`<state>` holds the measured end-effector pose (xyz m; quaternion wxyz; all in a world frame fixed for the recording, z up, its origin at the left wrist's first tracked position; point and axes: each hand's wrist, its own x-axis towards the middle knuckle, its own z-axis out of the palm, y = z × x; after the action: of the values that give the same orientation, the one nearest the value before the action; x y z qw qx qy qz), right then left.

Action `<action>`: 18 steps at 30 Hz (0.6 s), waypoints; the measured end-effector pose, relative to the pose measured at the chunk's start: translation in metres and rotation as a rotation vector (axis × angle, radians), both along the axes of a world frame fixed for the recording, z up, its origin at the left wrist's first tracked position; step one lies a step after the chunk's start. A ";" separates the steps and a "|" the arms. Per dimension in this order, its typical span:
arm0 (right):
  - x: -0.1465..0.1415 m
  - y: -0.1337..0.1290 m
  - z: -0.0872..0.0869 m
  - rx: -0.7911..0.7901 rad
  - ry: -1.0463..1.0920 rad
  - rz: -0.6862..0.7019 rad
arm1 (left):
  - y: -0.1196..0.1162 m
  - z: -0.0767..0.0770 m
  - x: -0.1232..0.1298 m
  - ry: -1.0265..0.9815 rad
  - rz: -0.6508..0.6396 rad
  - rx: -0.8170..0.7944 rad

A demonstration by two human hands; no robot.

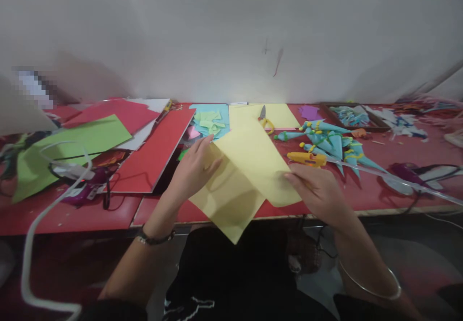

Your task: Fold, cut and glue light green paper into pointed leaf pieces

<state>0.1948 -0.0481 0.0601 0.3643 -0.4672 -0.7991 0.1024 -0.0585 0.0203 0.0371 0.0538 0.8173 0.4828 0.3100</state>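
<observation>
My right hand (314, 186) is closed with thumb and fingers on the right edge of a pale yellow sheet (256, 157), which is raised and slightly bent. Below it lies another yellow piece (231, 200), its corner sticking out past the table's front edge. I cannot tell whether the two are separate sheets or one folded over. Over the left side of the yellow paper is my left hand (193, 169), open, thumb apart from the fingers. Just beyond my right hand lies a yellow-orange glue gun (306, 158) with a clear stick out its back.
Yellow-handled scissors (266, 122) lie on more yellow paper behind. Blue-green paper cones (327, 142) are heaped right of centre, before a brown tray (376, 124). Red board (155, 152) and green sheet (72, 150) cover the left. A white cable (31, 248) loops up at left.
</observation>
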 end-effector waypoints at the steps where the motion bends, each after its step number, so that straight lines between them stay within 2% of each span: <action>1: 0.001 -0.002 0.001 0.007 0.028 -0.026 | 0.004 0.002 0.004 -0.008 0.006 0.004; 5: 0.001 -0.003 -0.006 -0.057 0.228 -0.156 | 0.012 0.010 0.018 -0.165 0.021 -0.055; 10: 0.002 0.006 -0.035 -0.260 0.614 -0.286 | 0.013 0.017 0.021 -0.290 0.154 -0.043; 14: 0.003 0.015 -0.058 -0.459 0.810 -0.204 | 0.015 0.018 0.016 -0.245 0.208 -0.023; 16: 0.002 0.019 -0.062 -0.551 0.830 -0.134 | 0.015 0.019 0.014 -0.196 0.227 -0.018; 18: 0.001 0.023 -0.060 -0.607 0.825 -0.057 | 0.015 0.022 0.014 -0.157 0.192 -0.014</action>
<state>0.1956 -0.0256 -0.0002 0.5000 -0.4944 -0.5101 0.4954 -0.0446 0.0354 0.0592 0.0669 0.7401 0.5554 0.3733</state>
